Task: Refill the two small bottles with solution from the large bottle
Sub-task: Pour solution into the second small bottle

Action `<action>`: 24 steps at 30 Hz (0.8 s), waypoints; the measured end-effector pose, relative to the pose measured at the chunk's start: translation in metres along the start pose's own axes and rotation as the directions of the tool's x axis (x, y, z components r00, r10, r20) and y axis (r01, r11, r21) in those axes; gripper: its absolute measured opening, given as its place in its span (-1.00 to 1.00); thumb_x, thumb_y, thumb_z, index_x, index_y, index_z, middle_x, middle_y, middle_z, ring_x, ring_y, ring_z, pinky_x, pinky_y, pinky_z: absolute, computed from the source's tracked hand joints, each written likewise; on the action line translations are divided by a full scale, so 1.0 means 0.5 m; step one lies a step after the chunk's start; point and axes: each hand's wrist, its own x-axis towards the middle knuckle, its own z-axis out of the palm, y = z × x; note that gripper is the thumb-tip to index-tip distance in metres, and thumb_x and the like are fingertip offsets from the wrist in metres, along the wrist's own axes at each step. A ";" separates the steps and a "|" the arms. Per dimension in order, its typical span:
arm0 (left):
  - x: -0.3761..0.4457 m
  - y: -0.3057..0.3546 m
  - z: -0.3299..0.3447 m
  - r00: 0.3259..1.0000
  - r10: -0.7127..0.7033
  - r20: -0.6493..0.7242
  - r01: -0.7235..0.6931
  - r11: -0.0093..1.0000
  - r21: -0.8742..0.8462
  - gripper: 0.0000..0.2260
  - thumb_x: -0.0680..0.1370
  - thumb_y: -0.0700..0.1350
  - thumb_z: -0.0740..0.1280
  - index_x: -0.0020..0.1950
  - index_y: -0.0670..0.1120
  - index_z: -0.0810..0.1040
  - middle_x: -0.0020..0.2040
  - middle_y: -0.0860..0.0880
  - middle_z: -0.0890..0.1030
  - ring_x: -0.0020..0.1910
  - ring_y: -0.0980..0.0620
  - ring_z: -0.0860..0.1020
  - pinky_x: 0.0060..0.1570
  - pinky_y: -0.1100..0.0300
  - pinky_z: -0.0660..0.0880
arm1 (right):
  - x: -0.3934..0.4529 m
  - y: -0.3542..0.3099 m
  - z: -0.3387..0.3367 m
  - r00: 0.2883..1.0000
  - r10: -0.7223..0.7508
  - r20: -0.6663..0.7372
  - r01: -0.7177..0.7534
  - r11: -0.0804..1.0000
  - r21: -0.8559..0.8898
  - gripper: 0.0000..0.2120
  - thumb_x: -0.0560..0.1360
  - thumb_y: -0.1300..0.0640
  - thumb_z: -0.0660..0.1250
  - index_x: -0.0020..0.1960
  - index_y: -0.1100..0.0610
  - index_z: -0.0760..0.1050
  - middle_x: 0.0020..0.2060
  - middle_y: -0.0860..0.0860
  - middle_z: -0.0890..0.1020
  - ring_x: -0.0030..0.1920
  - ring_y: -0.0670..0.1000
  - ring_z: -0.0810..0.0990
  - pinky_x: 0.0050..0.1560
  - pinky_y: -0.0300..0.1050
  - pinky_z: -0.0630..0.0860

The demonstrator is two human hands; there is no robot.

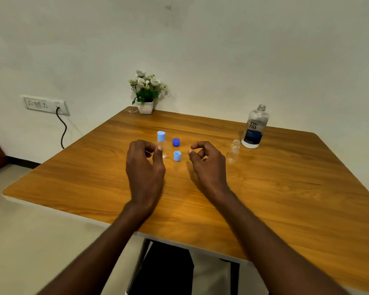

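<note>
**Head view: hands between steps, 1 small bottle capped, 1 open**

Head view, centre of frame: left hand (145, 162) loosely curled, fingers half open, thumb tip at or just in front of the capped small bottle (162, 143). Cannot tell whether it touches; it has no firm hold. Right hand (207, 160) also half curled, thumb and forefinger near each other, holding nothing.

Between the hands, 2 loose caps on the table (285, 188): dark blue cap (176, 142) above, light blue cap (177, 156) below. Right of centre, the open small bottle (234, 151) stands uncapped and looks empty. Just beside it, upper right, the large bottle (255, 127), neck open, liquid level hard to read.

Risks, as judged:
- Narrow neck on the open small bottle; pouring from the wide large bottle could overshoot and spill.
- Open small bottle is light and clear; a reaching right hand could knock it over.
- 2 caps alike in shape; mixing them up likely.
- Left hand's curled fingers could tip the capped bottle.
</note>
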 end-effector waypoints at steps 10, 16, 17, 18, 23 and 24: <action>-0.051 0.098 0.219 0.864 0.051 0.500 0.062 0.976 -0.207 -0.61 0.57 0.02 0.49 0.33 0.00 0.47 0.17 0.06 0.55 0.11 0.13 0.54 0.01 0.24 0.52 | 0.063 0.072 -0.225 0.783 -0.072 -0.618 0.116 0.993 0.032 -0.72 0.62 0.22 0.37 0.32 0.14 0.48 0.00 -0.05 0.55 -0.08 -0.15 0.50 -0.14 -0.33 0.48; -0.012 0.085 0.347 0.695 -0.117 0.709 0.244 0.966 -0.081 -0.21 0.41 0.09 0.63 0.53 0.02 0.32 0.38 0.06 0.44 0.26 0.08 0.49 0.03 0.32 0.45 | 0.182 0.208 -0.271 0.888 0.098 -0.450 -0.130 0.991 -0.041 -0.35 0.55 -0.08 0.49 0.54 0.01 0.31 0.35 0.03 0.47 0.21 -0.02 0.52 0.13 -0.01 0.62; -0.007 0.080 0.356 0.683 -0.111 0.722 0.260 0.961 -0.098 -0.26 0.41 0.08 0.63 0.49 0.03 0.36 0.35 0.09 0.47 0.21 0.10 0.52 0.00 0.33 0.47 | 0.200 0.216 -0.267 0.910 0.123 -0.397 -0.149 0.988 -0.034 -0.28 0.53 -0.11 0.50 0.58 0.00 0.27 0.41 0.03 0.45 0.28 0.00 0.51 0.19 0.01 0.61; -0.003 0.076 0.367 0.669 -0.102 0.736 0.279 0.953 -0.121 -0.35 0.43 0.05 0.63 0.44 0.03 0.43 0.30 0.11 0.51 0.17 0.13 0.54 -0.02 0.31 0.51 | 0.221 0.224 -0.262 0.928 0.139 -0.345 -0.159 0.987 -0.029 -0.21 0.51 -0.13 0.52 0.60 -0.01 0.23 0.46 0.03 0.43 0.34 0.02 0.50 0.24 0.03 0.59; 0.023 0.059 0.413 0.663 -0.070 0.745 0.404 0.872 -0.278 -0.75 0.52 -0.17 0.54 0.18 -0.10 0.67 0.05 -0.01 0.70 0.06 0.07 0.68 -0.10 0.27 0.64 | 0.291 0.260 -0.242 0.972 0.155 -0.173 -0.151 0.988 0.041 -0.11 0.45 -0.12 0.57 0.63 -0.04 0.18 0.52 0.04 0.44 0.42 0.05 0.49 0.18 -0.15 0.55; 0.026 0.055 0.423 0.667 -0.073 0.742 0.419 0.860 -0.292 -0.73 0.51 -0.17 0.55 0.20 -0.11 0.68 0.07 -0.02 0.71 0.07 0.07 0.69 -0.05 0.20 0.68 | 0.298 0.264 -0.240 0.977 0.145 -0.159 -0.137 0.989 0.060 -0.13 0.45 -0.09 0.58 0.62 -0.04 0.20 0.50 0.04 0.46 0.38 0.01 0.51 0.10 -0.27 0.55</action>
